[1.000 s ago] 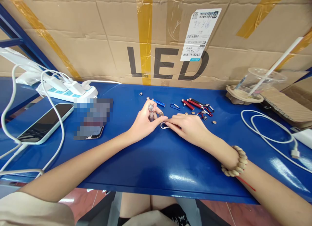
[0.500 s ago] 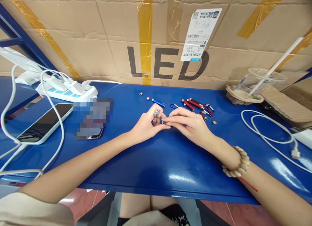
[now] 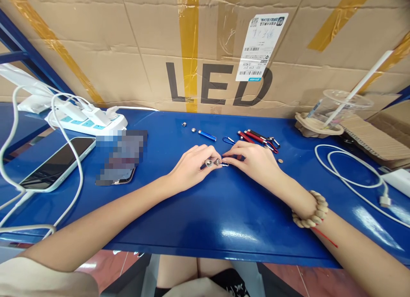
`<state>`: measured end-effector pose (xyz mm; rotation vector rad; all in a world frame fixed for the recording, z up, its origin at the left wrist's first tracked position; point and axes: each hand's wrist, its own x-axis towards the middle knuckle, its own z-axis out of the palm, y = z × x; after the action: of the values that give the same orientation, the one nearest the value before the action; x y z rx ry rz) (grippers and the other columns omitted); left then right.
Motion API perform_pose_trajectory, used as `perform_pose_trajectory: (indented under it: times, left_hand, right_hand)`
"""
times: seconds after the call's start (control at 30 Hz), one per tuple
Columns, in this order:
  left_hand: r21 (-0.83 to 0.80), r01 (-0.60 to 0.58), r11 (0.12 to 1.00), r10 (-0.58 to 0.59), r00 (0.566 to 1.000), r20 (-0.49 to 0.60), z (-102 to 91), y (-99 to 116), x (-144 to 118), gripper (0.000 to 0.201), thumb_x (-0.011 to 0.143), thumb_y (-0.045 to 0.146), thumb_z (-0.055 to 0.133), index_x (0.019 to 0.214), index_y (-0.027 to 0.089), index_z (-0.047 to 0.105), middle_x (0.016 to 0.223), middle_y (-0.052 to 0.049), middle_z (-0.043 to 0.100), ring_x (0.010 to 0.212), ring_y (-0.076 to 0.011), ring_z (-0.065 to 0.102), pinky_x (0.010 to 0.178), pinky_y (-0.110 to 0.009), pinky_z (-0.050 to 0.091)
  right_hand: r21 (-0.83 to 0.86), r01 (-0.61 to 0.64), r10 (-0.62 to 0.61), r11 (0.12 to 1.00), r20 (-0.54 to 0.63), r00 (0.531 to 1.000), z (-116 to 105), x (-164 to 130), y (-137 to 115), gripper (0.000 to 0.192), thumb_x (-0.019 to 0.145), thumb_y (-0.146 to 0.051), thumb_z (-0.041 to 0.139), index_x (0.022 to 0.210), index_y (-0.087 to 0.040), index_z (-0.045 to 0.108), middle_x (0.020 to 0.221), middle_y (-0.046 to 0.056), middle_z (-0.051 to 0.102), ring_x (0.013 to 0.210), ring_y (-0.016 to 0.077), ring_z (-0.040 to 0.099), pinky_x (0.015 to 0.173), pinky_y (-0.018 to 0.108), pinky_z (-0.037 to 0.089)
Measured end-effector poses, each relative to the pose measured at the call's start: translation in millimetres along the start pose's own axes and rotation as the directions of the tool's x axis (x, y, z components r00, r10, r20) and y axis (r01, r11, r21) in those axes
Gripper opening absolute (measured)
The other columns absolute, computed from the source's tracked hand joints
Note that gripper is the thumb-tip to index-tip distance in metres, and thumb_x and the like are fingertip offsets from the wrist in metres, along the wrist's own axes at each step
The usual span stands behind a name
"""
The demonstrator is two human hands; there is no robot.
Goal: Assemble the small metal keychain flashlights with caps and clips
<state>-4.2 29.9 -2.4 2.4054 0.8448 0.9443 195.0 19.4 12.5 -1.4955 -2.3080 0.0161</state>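
My left hand (image 3: 191,167) rests on the blue table (image 3: 198,211) and pinches a small silver flashlight tube (image 3: 209,163), now lying nearly flat. My right hand (image 3: 253,160) meets it fingertip to fingertip and holds a small silver clip ring (image 3: 224,164) against the tube's end. Just behind the hands lie a blue mini flashlight (image 3: 207,135), a blue carabiner clip (image 3: 229,140) and a bunch of red mini flashlights (image 3: 256,137). Two small silver caps (image 3: 188,126) sit further back.
A phone (image 3: 54,162) on a white cable and a second, blurred phone (image 3: 120,156) lie at left beside a white power strip (image 3: 86,120). A plastic cup with a straw (image 3: 336,107) and a coiled white cable (image 3: 349,171) are at right. A cardboard box (image 3: 205,49) walls the back.
The left hand has tipped the silver tube from upright down to nearly flat on the table. The right hand picked up the clip ring and brought it to the tube's end.
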Motion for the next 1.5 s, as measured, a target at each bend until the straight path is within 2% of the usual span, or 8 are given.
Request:
perform_pose_trajectory:
  times: [0.17,0.33,0.47,0.57,0.7,0.97,1.27,1.5]
  left_hand:
    - [0.009,-0.015,1.000,0.015,1.000,-0.016,-0.7,-1.1,0.8,0.016,0.087,0.025,0.053,0.075,0.019,0.045,0.082,0.001,0.064,0.078,-0.0127,0.058,0.076,-0.026,0.040]
    - [-0.066,0.056,0.996,-0.057,0.998,-0.011,0.0,0.7,1.7,0.019,0.084,0.026,0.058,0.073,0.019,0.043,0.080,0.000,0.062,0.075,-0.0134,0.057,0.070,-0.025,0.041]
    - [-0.031,0.098,0.995,-0.098,0.995,0.002,1.5,-0.6,1.1,0.021,0.082,0.028,0.058,0.074,0.020,0.041,0.077,0.002,0.058,0.066,-0.0111,0.051,0.063,-0.022,0.039]
    - [0.014,0.097,0.995,-0.097,0.995,0.005,2.5,-3.2,1.2,0.019,0.083,0.028,0.056,0.075,0.020,0.040,0.069,0.005,0.051,0.059,-0.0095,0.045,0.057,-0.020,0.035]
    - [0.015,0.049,0.999,-0.050,0.998,0.044,2.0,-5.5,1.7,0.012,0.084,0.023,0.050,0.077,0.020,0.041,0.071,0.005,0.050,0.061,-0.0095,0.047,0.057,-0.020,0.036]
    - [0.019,0.001,1.000,-0.002,0.998,0.069,1.1,-5.8,1.6,0.005,0.085,0.019,0.045,0.080,0.020,0.043,0.076,0.003,0.055,0.069,-0.0115,0.053,0.064,-0.022,0.041]
    - [0.088,0.011,0.996,-0.021,0.993,0.117,2.0,-4.2,2.7,0.003,0.085,0.018,0.042,0.084,0.019,0.045,0.082,-0.001,0.060,0.076,-0.0153,0.058,0.070,-0.026,0.045]
    - [0.184,-0.060,0.981,0.031,0.988,0.152,3.5,-5.6,2.7,0.007,0.083,0.016,0.040,0.079,0.019,0.044,0.078,-0.001,0.059,0.074,-0.0161,0.055,0.069,-0.027,0.043]
  right_hand:
    - [0.026,-0.107,0.104,0.994,0.094,0.990,-4.2,1.7,-2.3,0.015,0.082,-0.034,0.061,0.085,-0.026,0.074,0.083,0.000,0.070,0.074,0.0158,0.064,0.059,0.024,0.041]
    - [0.077,-0.093,0.089,0.993,0.053,0.995,0.0,1.4,2.6,0.012,0.081,-0.030,0.062,0.081,-0.024,0.072,0.080,0.000,0.070,0.069,0.0146,0.062,0.059,0.024,0.042]
    - [0.190,0.031,0.001,0.981,-0.165,0.986,2.2,-1.4,-3.5,0.018,0.085,-0.031,0.057,0.095,-0.022,0.069,0.079,0.002,0.066,0.062,0.0114,0.058,0.054,0.022,0.043]
    - [0.229,0.256,-0.170,0.939,-0.337,0.926,-0.2,-5.2,-13.9,0.022,0.088,-0.032,0.053,0.100,-0.020,0.066,0.080,0.002,0.064,0.061,0.0093,0.056,0.053,0.019,0.044]
    - [-0.003,0.390,-0.368,0.921,-0.339,0.866,-3.8,-9.7,-23.6,0.020,0.088,-0.030,0.053,0.101,-0.021,0.065,0.089,0.003,0.064,0.057,0.0055,0.054,0.051,0.017,0.041]
    - [-0.308,0.451,-0.544,0.838,-0.397,0.739,-12.0,-10.4,-31.2,0.016,0.087,-0.019,0.054,0.093,-0.023,0.069,0.082,0.001,0.064,0.059,0.0046,0.053,0.050,0.017,0.037]
    - [-0.412,0.365,-0.524,0.835,-0.393,0.755,-13.2,-10.8,-33.9,0.016,0.087,-0.022,0.054,0.089,-0.025,0.069,0.089,0.001,0.065,0.067,0.0075,0.052,0.050,0.019,0.034]
    - [-0.390,0.365,-0.516,0.845,-0.420,0.746,-11.0,-11.9,-34.0,0.016,0.086,-0.026,0.056,0.076,-0.023,0.069,0.089,0.002,0.065,0.069,0.0090,0.052,0.050,0.021,0.031]
